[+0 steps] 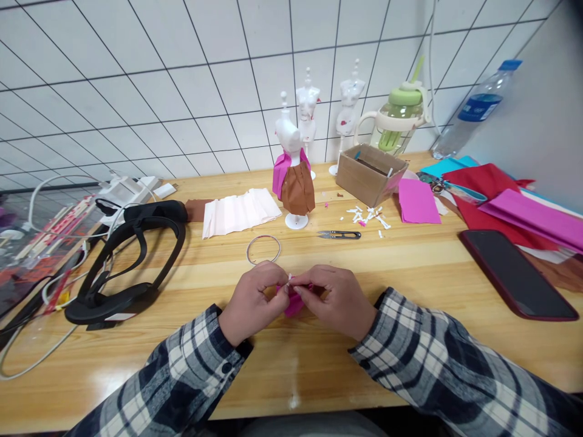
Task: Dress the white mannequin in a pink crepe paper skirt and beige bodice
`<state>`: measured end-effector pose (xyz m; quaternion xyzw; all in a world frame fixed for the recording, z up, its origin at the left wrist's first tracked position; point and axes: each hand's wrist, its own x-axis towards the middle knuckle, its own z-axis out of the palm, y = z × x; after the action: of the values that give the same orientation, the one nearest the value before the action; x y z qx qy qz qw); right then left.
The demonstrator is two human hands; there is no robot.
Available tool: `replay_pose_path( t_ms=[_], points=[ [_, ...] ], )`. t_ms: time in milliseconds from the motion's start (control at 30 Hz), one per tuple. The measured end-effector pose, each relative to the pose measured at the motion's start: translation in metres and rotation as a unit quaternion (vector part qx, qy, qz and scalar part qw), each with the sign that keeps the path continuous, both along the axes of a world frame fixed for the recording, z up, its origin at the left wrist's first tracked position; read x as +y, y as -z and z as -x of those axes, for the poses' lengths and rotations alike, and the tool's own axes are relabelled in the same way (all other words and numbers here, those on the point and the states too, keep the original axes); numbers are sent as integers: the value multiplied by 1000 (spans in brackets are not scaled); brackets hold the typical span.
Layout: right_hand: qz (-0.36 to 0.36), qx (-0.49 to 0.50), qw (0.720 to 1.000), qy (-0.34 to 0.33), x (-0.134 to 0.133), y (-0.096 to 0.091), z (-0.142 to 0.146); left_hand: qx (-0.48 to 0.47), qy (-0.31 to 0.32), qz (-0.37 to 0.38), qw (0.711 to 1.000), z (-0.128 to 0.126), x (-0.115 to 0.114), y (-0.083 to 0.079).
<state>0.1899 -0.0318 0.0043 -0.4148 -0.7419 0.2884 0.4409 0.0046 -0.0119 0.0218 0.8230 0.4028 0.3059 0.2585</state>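
Note:
A small piece of magenta crepe paper (295, 305) is pinched between my two hands near the front middle of the table. My left hand (257, 297) grips its left side, thumb and forefinger closed. From the right, my right hand (337, 300) pinches the same piece, and the fingertips almost meet. A tiny white bit shows between them; what it is I cannot make out. Just beyond my left hand lies a thin ring (263, 249). Thread snips (339, 235) rest farther back. A small white mannequin (288, 135) wears a magenta and brown paper outfit.
Two more mannequins (308, 103) stand by the tiled wall, beside a cardboard box (371, 176) and a green-lidded jug (398, 115). White paper scraps (368, 215) lie before the box. A phone (517, 273) and coloured paper (542, 215) occupy the right; a black headset (132, 261) and cables the left.

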Motion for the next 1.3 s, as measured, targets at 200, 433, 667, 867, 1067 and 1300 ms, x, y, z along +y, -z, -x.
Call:
replay_pose_path(
  t_ms=[200, 433, 667, 867, 1067, 1300],
  points=[
    [-6, -18, 1000, -4, 0, 2, -1, -14, 15, 7, 1000, 1, 2, 2],
    [40, -13, 999, 16, 1, -1, -1, -8, 50, 10, 999, 0, -2, -6],
    [81, -6, 997, 16, 2, 1, 0, 18, 60, 7, 998, 2, -2, -3],
    [98, 0, 995, 13, 3, 0, 1, 30, 34, 0, 999, 2, -1, 0],
    [72, -4, 997, 14, 1, -1, 0, 33, 49, 7, 998, -1, 0, -4],
    [17, -21, 999, 28, 1, -1, -1, 63, 63, 8, 996, 0, -2, -5]
  ],
)
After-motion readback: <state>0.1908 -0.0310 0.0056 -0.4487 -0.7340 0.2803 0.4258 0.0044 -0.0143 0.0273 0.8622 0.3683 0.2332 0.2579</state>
